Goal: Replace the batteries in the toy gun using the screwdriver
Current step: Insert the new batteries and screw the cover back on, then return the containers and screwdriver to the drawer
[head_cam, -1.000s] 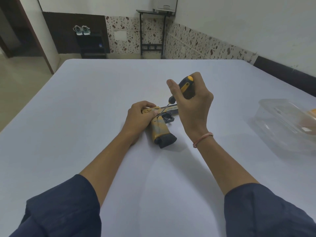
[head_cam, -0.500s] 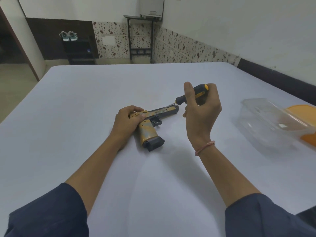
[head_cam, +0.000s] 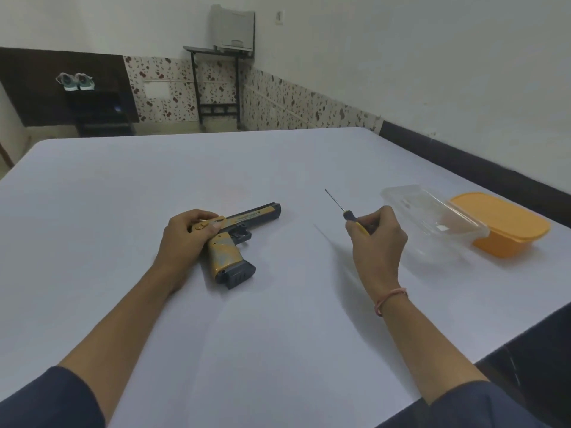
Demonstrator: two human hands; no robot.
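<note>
The yellow and black toy gun (head_cam: 234, 239) lies on its side on the white table (head_cam: 123, 211), barrel pointing right and grip toward me. My left hand (head_cam: 185, 239) rests over its rear end, fingers curled on the slide. My right hand (head_cam: 377, 242) is well to the right of the gun, above the table, and holds the screwdriver (head_cam: 344, 211) by its black and yellow handle. The thin shaft points up and to the left, away from the gun, touching nothing.
A clear plastic container (head_cam: 432, 223) stands just right of my right hand, with an orange lid or box (head_cam: 506, 227) beside it near the table's right edge. Beyond the table are a metal stand (head_cam: 219, 88) and shoes on a dark shelf (head_cam: 75, 81).
My right hand has pulled the screwdriver off the gun and moved it to the right, toward the clear container. My left hand stays on the gun.
</note>
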